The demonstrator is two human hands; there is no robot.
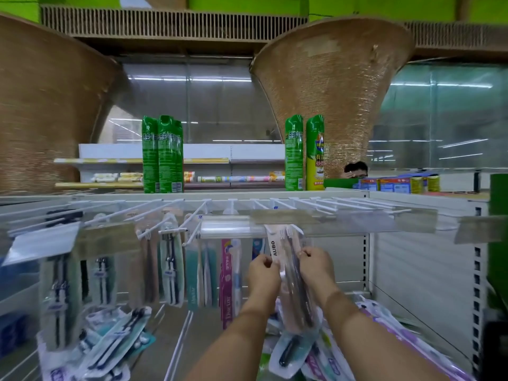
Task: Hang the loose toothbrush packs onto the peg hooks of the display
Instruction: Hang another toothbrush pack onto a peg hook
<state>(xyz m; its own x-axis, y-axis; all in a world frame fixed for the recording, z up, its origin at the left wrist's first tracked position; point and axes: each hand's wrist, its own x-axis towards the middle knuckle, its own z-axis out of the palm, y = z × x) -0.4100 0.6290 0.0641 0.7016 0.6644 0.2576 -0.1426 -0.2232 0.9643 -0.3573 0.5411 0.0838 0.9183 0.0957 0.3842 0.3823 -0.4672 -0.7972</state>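
A: The left hand (263, 268) pinches the white card edge and the right hand (316, 264) pinches the clear side. The fingers of both are curled on the toothbrush pack (292, 284).

B: Where does the pack sit?

A: It's upright between the hands, with its top against the clear label strip (228, 229) under the peg hooks (310, 205). I can't tell whether its hole has met a hook tip, because the strip hides that.

B: So what's the risk?

A: Threading blind. A hook tip could catch the card beside the hole and bend or tear it. Or the pack could seat only partly and drop onto the loose packs (291, 353) below once the fingers let go.

B: Any neighbours?

A: The hanging packs (226, 273) are just left of it. A sideways nudge could set them swinging or knock one off.
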